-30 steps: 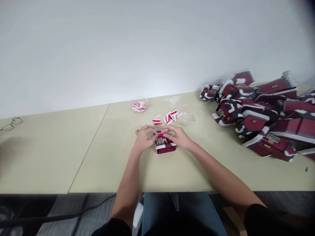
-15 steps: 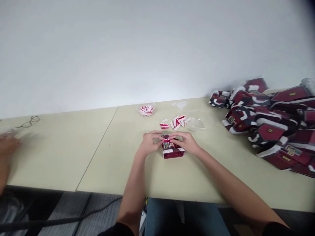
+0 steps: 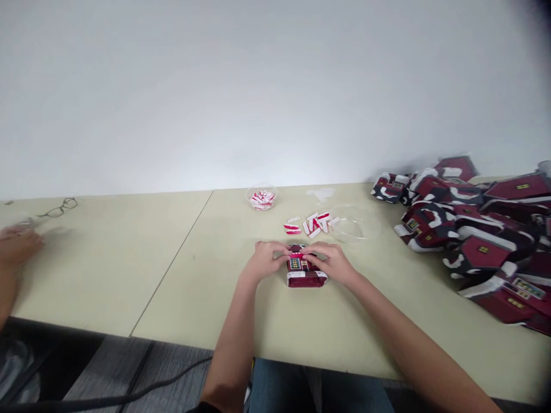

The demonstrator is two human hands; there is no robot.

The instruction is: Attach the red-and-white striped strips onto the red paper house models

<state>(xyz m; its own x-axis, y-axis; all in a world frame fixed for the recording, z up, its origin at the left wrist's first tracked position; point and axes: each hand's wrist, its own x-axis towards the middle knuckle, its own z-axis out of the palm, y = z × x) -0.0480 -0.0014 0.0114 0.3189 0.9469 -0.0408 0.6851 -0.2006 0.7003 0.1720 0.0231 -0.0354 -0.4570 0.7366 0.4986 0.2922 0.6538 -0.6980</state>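
Note:
A small dark red house point(image 3: 306, 280) with white edging and yellow-paned windows lies on the table in front of me. A red and white strip lies across its upper part, between my fingertips. My left hand point(image 3: 267, 260) pinches the strip's left end with thumb and fingers. At the strip's right end, my right hand point(image 3: 331, 261) is closed in the same way. Just beyond the hands are loose red and white strips point(image 3: 316, 223) in a small heap. A clear round bowl point(image 3: 262, 198) farther back holds more strips.
Many dark red houses point(image 3: 482, 248) are piled at the right. A clear lid or dish point(image 3: 359, 225) lies behind my right hand. Eyeglasses point(image 3: 60, 209) rest at the far left, near another person's hand point(image 3: 21, 246). The table point(image 3: 206, 298) has a seam left of me.
The view has shifted slightly, so most things sit lower and farther right. Both hands remain at the strip on the house, with their fingers slightly moved.

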